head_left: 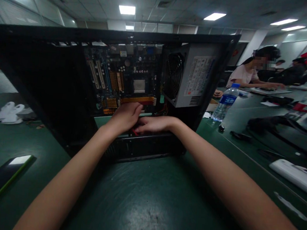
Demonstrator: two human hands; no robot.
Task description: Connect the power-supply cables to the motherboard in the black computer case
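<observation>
An open computer case (145, 157) lies on its side edge on the green table, its inside facing me. My left hand (127, 115) is inside it, fingers curled below the orange memory slots of the motherboard (153, 76); its fingertips are hidden. Beside it, my right hand (155, 124) reaches in over the near edge with its fingers closed together. A thin red piece (134, 131), perhaps a cable, shows at the right fingertips. The power supply (196, 79) with its black fan grille sits at the upper right of the case.
A water bottle (225, 102) stands right of the case. A green-edged phone (3, 181) lies at the left, with white objects (10, 112) farther back. A black strap (280, 125) and a white device (294, 175) lie at the right. Another person (248, 74) sits beyond.
</observation>
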